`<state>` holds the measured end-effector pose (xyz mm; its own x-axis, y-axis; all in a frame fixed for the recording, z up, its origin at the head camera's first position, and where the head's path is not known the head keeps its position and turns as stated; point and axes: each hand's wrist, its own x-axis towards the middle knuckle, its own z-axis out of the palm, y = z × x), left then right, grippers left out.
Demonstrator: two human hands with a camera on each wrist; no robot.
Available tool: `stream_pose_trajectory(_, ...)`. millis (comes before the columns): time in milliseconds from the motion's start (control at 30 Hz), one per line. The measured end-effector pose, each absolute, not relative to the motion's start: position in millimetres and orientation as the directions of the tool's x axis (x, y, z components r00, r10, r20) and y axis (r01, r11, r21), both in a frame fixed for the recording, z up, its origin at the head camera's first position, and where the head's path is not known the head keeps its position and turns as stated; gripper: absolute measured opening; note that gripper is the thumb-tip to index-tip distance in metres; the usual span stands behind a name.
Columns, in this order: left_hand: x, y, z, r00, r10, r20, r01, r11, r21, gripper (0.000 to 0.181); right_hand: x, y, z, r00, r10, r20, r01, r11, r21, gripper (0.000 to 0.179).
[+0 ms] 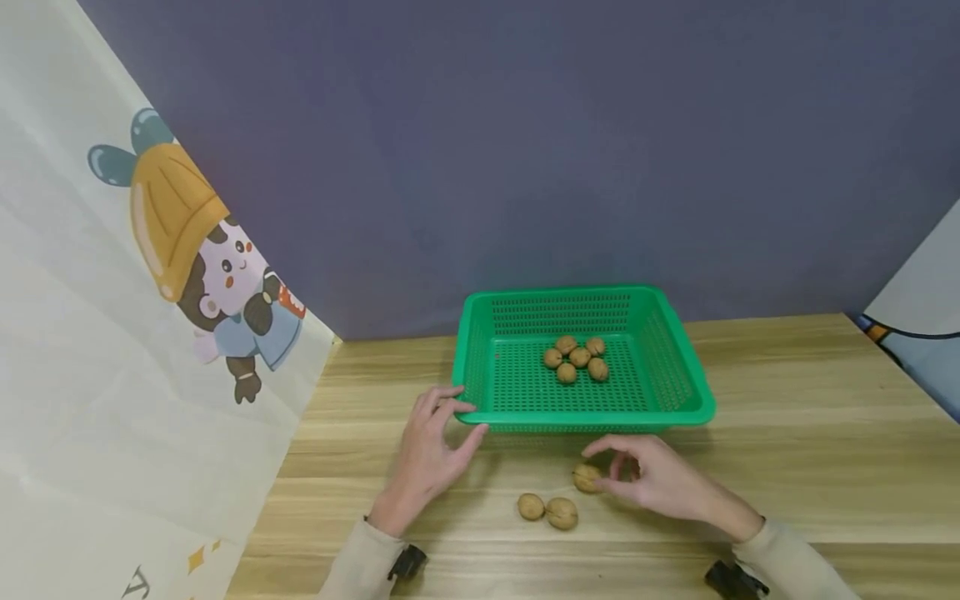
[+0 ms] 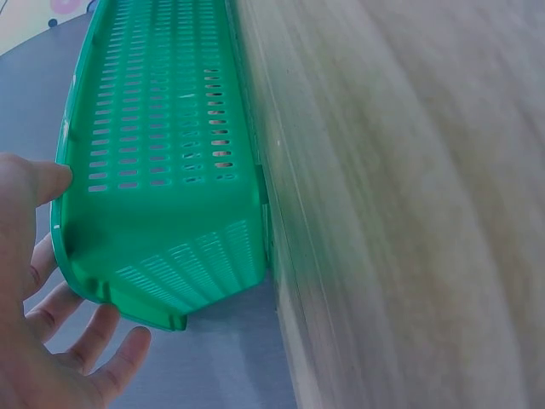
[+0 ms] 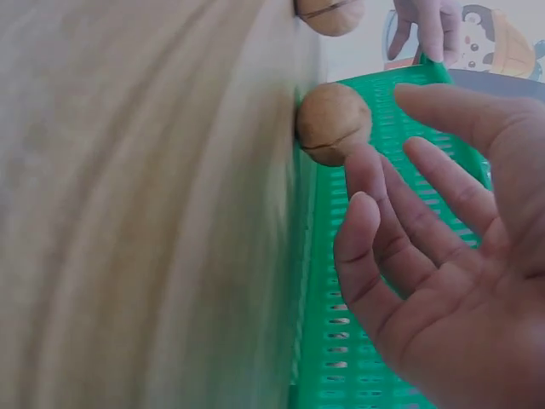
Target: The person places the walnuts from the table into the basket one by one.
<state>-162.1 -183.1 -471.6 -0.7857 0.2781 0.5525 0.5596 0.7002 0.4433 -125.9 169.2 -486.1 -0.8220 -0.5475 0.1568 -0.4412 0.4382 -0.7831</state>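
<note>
A green plastic basket [image 1: 585, 419] stands on the table with several walnuts [image 1: 579, 357] on its perforated floor. My left hand [image 1: 426, 457] rests at the basket's near left corner, thumb and spread fingers at the rim; the left wrist view shows them along the basket's edge [image 2: 64, 213]. In front of the basket, my right hand [image 1: 663, 482] reaches to a walnut [image 1: 587, 478] on the table. Seen from the right wrist, the fingertips are right by that walnut [image 3: 332, 123], with thumb and fingers apart.
Two more walnuts, a smaller one [image 1: 531, 507] and a larger one [image 1: 562, 513], lie side by side on the wooden table [image 1: 795, 450], left of the right hand. A dark panel [image 1: 570, 150] rises behind the basket. On the left hangs a white sheet [image 1: 97, 400] with a cartoon figure.
</note>
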Motion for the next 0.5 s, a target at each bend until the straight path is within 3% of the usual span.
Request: stream_pose_trajectory(500, -162.5, -184.3, -472.0, -0.798, 0.278, 0.535, 0.549, 0.703, 0.452, 0.027, -128.0, 167.0, -495.2, -0.81, -0.585, 0.044, -0.369, 0.449, -0.814, 0.035)
